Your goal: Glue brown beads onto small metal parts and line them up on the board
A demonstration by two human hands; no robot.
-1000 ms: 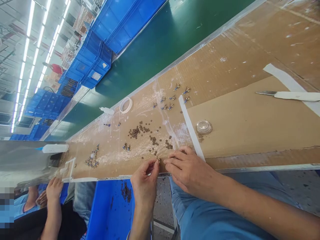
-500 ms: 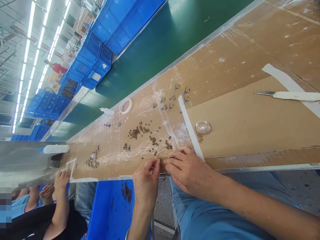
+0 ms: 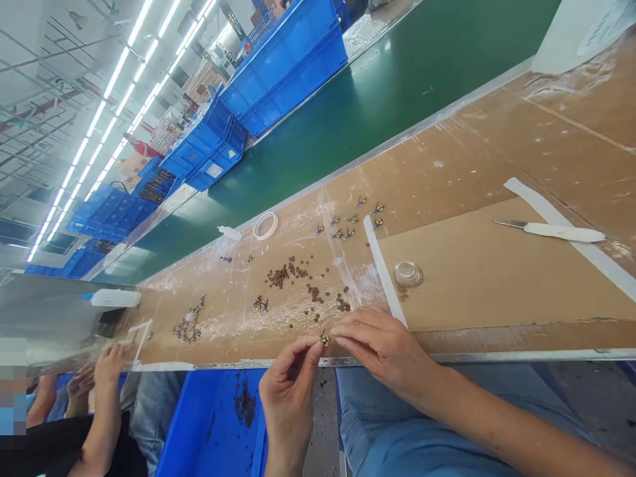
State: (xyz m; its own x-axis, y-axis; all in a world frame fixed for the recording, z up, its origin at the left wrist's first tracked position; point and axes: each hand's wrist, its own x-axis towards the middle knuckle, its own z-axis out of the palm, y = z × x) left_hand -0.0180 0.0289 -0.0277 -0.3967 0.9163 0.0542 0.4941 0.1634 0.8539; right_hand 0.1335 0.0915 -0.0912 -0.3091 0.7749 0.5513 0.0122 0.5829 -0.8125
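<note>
Just above the table's front edge, my left hand (image 3: 293, 374) pinches a small painted figurine (image 3: 324, 338) between thumb and forefinger. My right hand (image 3: 380, 344) comes in from the right with thumb and fingers pressed together. Its tips meet or nearly meet the figurine, and whatever they grip is hidden. Beyond the hands lies a scattered pile of small brown discs (image 3: 279, 275), with a few strays close to my fingers. Several blue-and-tan figurines (image 3: 349, 233) rest farther back, and a small cluster of figurines (image 3: 260, 303) lies left of the discs.
On the cardboard-covered table (image 3: 472, 285) are a clear round dish (image 3: 408, 273), a white-handled knife (image 3: 561, 231), a tape roll (image 3: 265, 226) and a small white bottle (image 3: 229, 232). A green belt (image 3: 397, 86) runs behind. A blue bin (image 3: 213, 424) stands below. A co-worker's hand (image 3: 110, 361) is at left.
The camera view has shifted, so the table sits lower and slightly right. The figurine now shows more clearly between my fingertips, and my right fingers are straighter and closer to it.
</note>
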